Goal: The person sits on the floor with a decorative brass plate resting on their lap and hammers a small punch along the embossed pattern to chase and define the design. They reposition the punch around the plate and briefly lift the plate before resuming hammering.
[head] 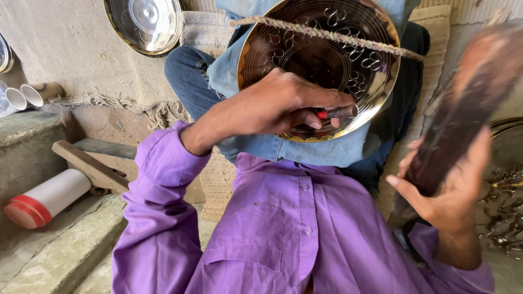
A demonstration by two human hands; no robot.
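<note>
Left hand (pixel 283 106) curled tight around small punch tool (pixel 339 112), red band and dark metal tip poking out past thumb, tip touching inner face of brass plate (pixel 327 60). Plate round, golden, shiny, engraved with looping patterns, tilted up on lap against denim-covered knees (pixel 201 81). Twisted rope (pixel 327 35) stretched across upper part of plate, touching its rim on both sides. Right hand (pixel 452 190) wrapped around lower end of dark wooden mallet (pixel 468 103), fingers spread loosely along handle, mallet raised at right, blurred, well apart from plate. Purple shirt sleeves (pixel 158 185) on both arms.

Second metal plate (pixel 144 22) leaning at top left against cloth-covered wall. White cylinder with red end (pixel 43 198) lying on stone ledge at left, wooden piece (pixel 87 166) just beside it. Two small white cups (pixel 24 97) on side at far left. Shiny metal pieces (pixel 504 185) at right edge, partly hidden behind right hand.
</note>
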